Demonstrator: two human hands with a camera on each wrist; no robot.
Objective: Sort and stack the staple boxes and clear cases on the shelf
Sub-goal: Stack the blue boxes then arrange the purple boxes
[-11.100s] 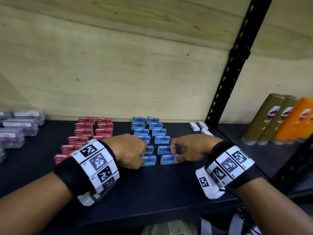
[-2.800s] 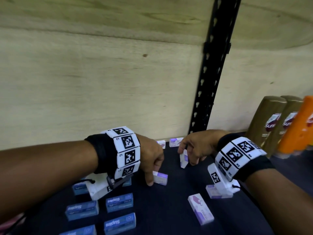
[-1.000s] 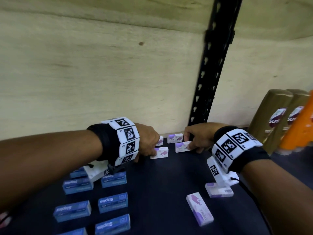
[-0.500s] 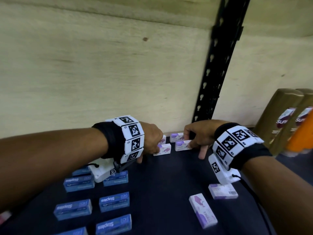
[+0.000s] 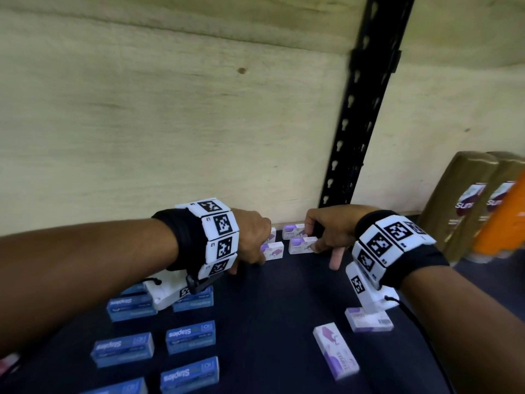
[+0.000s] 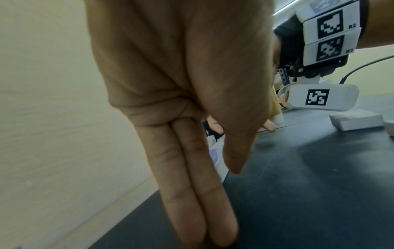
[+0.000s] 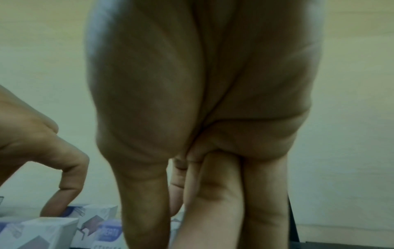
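Compared with half a second earlier, the two front white-and-purple staple boxes (image 5: 301,245) lay closer together in a tidy block just left of the black upright post (image 5: 359,115), against the back wall. The left hand (image 5: 251,237) pressed on the left box with fingers largely straight; the right hand (image 5: 326,233) touched the right box, though whether its grip pinched or merely pushed could not be determined. Two further purple boxes (image 5: 335,354) remained loose on the shelf (image 5: 270,308), well forward of the post, so this group appeared unfinished.
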